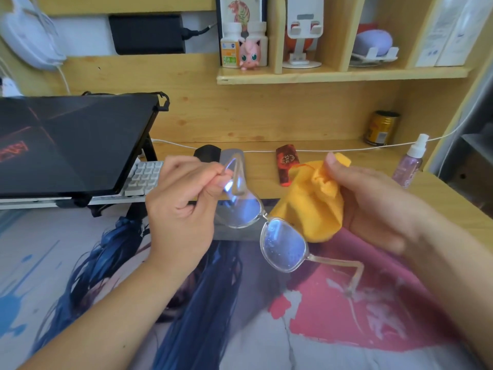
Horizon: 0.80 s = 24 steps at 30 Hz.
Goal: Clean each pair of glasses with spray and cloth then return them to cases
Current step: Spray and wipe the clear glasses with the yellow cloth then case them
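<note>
While the left hand [181, 209] pinches the glasses [266, 231], the right hand [373, 206] grips the cloth [309, 206] — both aloft.

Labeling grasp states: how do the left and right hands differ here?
Left hand pinches the clear-framed glasses by one temple end, fingers curled tight. Right hand holds a bunched yellow cloth, thumb on top, beside the droplet-speckled lens. Both are raised above the desk mat.

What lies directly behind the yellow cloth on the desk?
Behind the yellow cloth, a red patterned case lies on the wooden desk. The cloth covers its lower right part.
</note>
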{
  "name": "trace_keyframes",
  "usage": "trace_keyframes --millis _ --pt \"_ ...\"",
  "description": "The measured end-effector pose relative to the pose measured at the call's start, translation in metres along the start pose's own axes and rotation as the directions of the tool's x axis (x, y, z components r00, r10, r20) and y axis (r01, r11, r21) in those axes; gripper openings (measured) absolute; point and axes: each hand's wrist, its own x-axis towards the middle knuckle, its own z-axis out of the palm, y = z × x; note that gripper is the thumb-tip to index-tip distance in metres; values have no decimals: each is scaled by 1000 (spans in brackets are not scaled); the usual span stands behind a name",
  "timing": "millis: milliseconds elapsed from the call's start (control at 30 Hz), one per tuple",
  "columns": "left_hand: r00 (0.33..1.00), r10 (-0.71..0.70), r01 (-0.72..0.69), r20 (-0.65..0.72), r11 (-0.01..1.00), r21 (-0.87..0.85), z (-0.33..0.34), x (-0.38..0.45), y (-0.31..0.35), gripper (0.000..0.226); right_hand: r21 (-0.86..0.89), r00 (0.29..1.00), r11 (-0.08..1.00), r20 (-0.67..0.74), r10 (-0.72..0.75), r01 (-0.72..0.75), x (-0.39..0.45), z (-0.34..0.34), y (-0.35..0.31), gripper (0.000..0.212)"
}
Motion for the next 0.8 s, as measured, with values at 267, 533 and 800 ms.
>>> trace_keyframes --millis 267,533,800 --pt "999 31 -31 -28 999 20 -2 0 -5 14 -220 819 958 505 274 -185 -11 -3 8 31" --pt "996 85 -85 2 990 112 1 1 5 36 -360 971 927 238 -20 108 -3 21 23 38" --pt "992 125 -125 9 973 195 -5 4 -2 14 -626 925 749 376 44 219 -17 18 7 27"
